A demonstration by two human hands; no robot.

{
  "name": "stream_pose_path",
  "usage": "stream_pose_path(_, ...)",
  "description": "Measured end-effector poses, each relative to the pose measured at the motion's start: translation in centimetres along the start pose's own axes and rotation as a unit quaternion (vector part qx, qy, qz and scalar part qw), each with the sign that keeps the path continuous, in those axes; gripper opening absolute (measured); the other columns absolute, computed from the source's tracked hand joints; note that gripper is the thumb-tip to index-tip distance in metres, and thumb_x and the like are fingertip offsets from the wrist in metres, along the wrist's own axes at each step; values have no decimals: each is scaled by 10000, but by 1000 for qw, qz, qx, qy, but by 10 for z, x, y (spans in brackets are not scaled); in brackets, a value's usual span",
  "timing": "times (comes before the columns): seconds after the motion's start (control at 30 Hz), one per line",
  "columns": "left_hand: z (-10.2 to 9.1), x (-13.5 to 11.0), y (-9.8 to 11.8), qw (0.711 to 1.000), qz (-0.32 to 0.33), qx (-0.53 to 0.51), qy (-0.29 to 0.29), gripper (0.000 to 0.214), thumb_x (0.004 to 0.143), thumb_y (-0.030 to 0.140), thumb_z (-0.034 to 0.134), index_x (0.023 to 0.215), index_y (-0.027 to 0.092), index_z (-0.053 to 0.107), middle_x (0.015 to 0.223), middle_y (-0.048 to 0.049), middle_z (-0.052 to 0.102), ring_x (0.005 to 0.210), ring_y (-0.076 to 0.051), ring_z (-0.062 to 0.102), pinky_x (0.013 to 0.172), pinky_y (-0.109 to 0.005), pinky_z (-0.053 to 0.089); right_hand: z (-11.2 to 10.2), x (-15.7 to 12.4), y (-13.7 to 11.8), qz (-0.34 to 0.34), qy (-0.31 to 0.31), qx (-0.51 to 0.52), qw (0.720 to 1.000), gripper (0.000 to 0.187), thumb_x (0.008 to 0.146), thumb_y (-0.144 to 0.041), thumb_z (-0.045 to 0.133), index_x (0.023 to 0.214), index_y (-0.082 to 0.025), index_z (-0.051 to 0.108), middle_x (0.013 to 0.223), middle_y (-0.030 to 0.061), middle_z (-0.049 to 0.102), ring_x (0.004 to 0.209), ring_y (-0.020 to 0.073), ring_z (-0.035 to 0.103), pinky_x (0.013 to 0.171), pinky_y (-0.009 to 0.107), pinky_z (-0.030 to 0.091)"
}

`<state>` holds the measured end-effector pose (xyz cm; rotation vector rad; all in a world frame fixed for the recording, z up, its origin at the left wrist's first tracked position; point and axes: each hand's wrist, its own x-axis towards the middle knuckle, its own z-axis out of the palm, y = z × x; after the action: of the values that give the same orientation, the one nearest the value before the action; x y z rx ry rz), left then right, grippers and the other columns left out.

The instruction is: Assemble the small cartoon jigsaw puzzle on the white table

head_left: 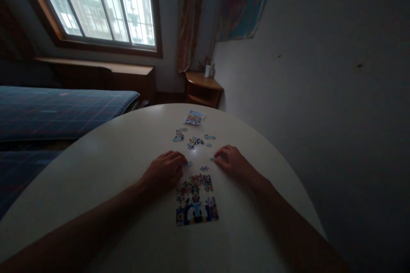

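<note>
A partly joined jigsaw puzzle (pixel 197 213) lies on the round white table in front of me, with a blue cartoon dog face along its lower part and an uneven upper edge. My left hand (pixel 165 169) rests up and left of it, fingers curled, fingertips on a small light-blue puzzle piece (pixel 189 164). On the other side, my right hand (pixel 233 162) pinches a bluish puzzle piece (pixel 212 159) between thumb and fingers. Between the hands lies a pair of pieces (pixel 204 168), seemingly joined. Farther off are loose piles of puzzle pieces (pixel 195 142).
A picture sheet or packet (pixel 194 117) lies near the far edge of the table (pixel 128 136). More pieces (pixel 179 135) sit at the far left. Beyond the table are a blue plaid mattress (pixel 64 108), a wooden corner stand (pixel 203 83) and a barred window. A wall runs along the right.
</note>
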<state>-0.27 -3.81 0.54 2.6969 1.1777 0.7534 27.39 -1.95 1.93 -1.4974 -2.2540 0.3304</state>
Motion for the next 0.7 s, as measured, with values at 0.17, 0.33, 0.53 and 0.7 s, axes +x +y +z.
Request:
stream_pose_path(0.17,-2,-1,2,1000,-3,-6,2,233,853,84,475,1002,200,612,1040,-56,676,963,-221,606,878,-432,534,-2,-1,-2,-27,-6,-3,1000,67,834,-192,654,893,-176,680,997,98,658,981,231,583,896,389,445)
stream_pose_path(0.33,-4,-6,-1,1000,7,-8,-10,263,870,86,463,1040,202,627,1066,-52,684,990,-219,610,890,-426,535,-5,-6,-8,-13,-19,31,999,48,839,-187,642,875,-191,673,879,56,683,848,196,615,785,332,473)
stream_pose_path(0.53,-2,-11,-9,998,50,-20,-34,446,807,39,473,1179,228,628,1234,-32,659,1132,-214,573,998,-440,490,3,-6,-17,-10,0,109,994,73,851,-230,652,905,-211,698,908,48,717,856,193,657,791,337,500)
stream_pose_path(0.7,3,-7,-12,997,61,-22,-32,443,859,64,475,1246,236,604,1289,-24,643,1161,-212,566,1013,-442,484,16,-5,-44,-53,23,148,987,78,883,-265,654,925,-242,715,955,32,726,962,198,641,880,358,486)
